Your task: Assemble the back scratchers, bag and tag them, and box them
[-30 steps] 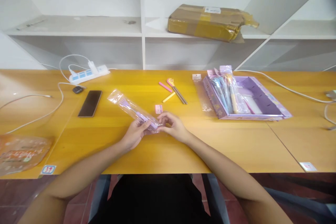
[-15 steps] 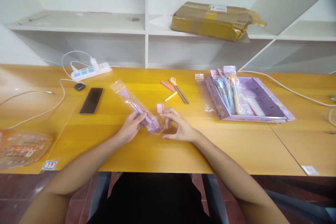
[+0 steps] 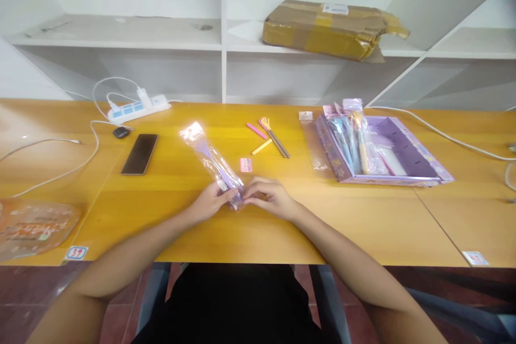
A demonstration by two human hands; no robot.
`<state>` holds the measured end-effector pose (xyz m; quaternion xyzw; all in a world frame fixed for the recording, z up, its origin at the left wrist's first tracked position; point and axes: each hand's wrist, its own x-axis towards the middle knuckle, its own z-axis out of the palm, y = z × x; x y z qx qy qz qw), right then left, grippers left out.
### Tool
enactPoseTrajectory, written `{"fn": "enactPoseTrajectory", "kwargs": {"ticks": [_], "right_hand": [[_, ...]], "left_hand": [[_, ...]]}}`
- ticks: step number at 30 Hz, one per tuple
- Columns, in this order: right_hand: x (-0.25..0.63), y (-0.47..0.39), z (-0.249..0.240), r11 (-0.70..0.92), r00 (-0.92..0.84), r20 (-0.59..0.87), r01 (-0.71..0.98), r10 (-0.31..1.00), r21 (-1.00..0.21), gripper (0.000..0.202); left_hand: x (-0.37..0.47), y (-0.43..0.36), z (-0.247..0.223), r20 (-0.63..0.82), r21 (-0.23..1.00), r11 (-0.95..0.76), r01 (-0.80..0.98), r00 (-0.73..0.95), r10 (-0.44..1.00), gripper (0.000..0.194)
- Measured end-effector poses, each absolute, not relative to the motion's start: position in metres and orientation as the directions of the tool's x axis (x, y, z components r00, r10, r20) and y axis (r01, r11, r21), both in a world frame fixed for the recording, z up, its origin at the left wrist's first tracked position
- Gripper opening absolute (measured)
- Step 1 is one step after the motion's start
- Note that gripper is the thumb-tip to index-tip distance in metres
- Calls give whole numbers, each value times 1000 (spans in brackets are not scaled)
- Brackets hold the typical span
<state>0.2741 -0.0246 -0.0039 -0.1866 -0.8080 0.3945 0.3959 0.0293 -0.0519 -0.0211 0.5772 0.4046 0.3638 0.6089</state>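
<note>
My left hand (image 3: 212, 201) is closed around the lower end of a clear plastic bag (image 3: 192, 131), with its thumb on top. Inside the bag lies a purple back scratcher (image 3: 217, 166), its clawed head pointing away from me. My right hand (image 3: 271, 198) pinches the bag's near end, thumb and forefinger together beside the left thumb. Just beyond the hands lies a small pink card (image 3: 245, 165). Farther back are a back scratcher with a yellow clawed head and metal rod (image 3: 278, 142), a pink stick (image 3: 256, 130) and a yellow stick (image 3: 262, 146).
A purple box (image 3: 403, 178) at the right holds several bagged back scratchers (image 3: 350, 142). Next to it lies a flat clear bag (image 3: 314, 142). At left are a phone (image 3: 140, 154), a power strip (image 3: 139, 109) and cables. A taped carton (image 3: 322, 29) sits on the shelf.
My right hand has moved left and closed on the bag's near end. The bag has shifted slightly right and turned steeper. The pink card is now clear of my fingers.
</note>
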Motion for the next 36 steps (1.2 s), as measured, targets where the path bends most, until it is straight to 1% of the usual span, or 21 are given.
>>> {"fn": "enactPoseTrajectory", "kwargs": {"ticks": [5, 8, 11, 14, 17, 21, 24, 30, 34, 36], "right_hand": [[271, -25, -8, 591, -610, 417, 107, 674, -800, 17], [270, -25, -11, 578, -596, 404, 127, 694, -806, 18], [269, -25, -14, 538, -562, 378, 145, 735, -830, 19], [269, -24, -17, 465, -520, 327, 157, 789, -872, 30], [269, -24, -15, 366, -533, 229, 167, 815, -915, 42], [267, -26, -14, 187, -621, 58, 145, 782, -972, 44], [265, -28, -17, 56, -633, -26, 110, 774, -992, 48], [264, -27, -14, -14, -629, -64, 85, 775, -996, 50], [267, -27, -11, -55, -692, -68, 41, 718, -998, 49], [270, -25, -11, -50, -726, -53, 26, 686, -998, 49]], "left_hand": [[33, -57, -23, -108, 989, 142, -34, 483, 869, 45], [35, -57, -23, -135, 986, 165, -21, 477, 869, 46], [35, -56, -23, -139, 987, 160, -4, 468, 873, 40], [35, -55, -22, -122, 990, 138, 2, 479, 869, 38], [34, -55, -21, -98, 993, 119, -11, 488, 867, 36], [36, -57, -17, -98, 992, 125, -18, 519, 849, 33], [36, -57, -15, -104, 990, 139, -23, 543, 833, 35], [35, -55, -16, -83, 989, 137, -56, 550, 831, 37], [34, -57, -17, -42, 990, 110, -84, 576, 816, 33], [33, -58, -15, -36, 989, 116, -97, 596, 802, 31]]}}
